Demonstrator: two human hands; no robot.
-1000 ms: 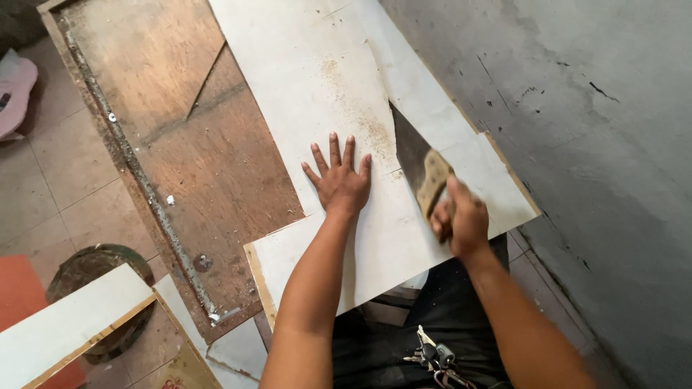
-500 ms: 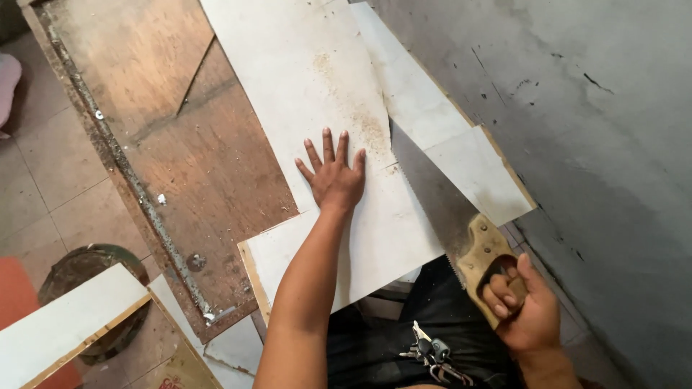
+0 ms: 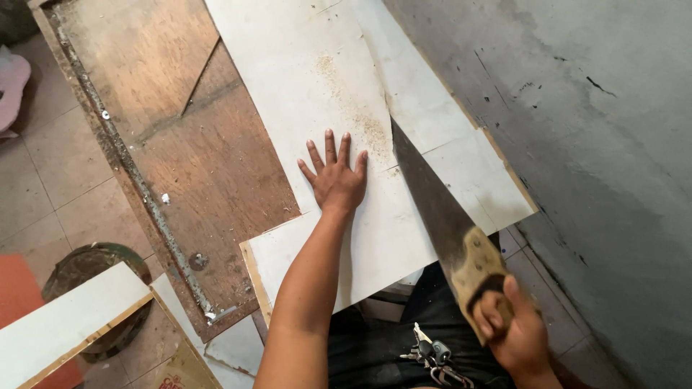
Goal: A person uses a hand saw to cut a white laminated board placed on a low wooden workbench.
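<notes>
My left hand [image 3: 336, 176] lies flat and spread, fingers splayed, pressing down on the white laminated board [image 3: 317, 86] that rests across the counter, just beside the cut line. My right hand [image 3: 513, 333] is clenched around the wooden handle of the handsaw [image 3: 440, 216], whose dark blade runs up from my lap side into the kerf near the middle of the board. A scatter of sawdust [image 3: 364, 126] lies along the line ahead of the blade.

The nearest risk, as I judge it, is my left hand: its thumb side sits close to the blade, and if the saw jumps out of the kerf on a push stroke, the teeth could skid sideways across the smooth white face toward my fingers. A jump would most likely come from the blade binding, and binding looks possible because the narrower offcut strip [image 3: 461, 151] on the wall side hangs out toward the grey wall [image 3: 577, 144] with little that I can see beneath it. If it sags, the kerf pinches the blade; if it drops near the end, the laminate may tear or splinter along the edge.

The board's near end also overhangs the counter toward my legs, so only my palm holds it against sliding. The sawdust hides part of the line, so the cut could wander. The bunch of keys [image 3: 432, 356] at my waist hangs near the handle's travel.
</notes>
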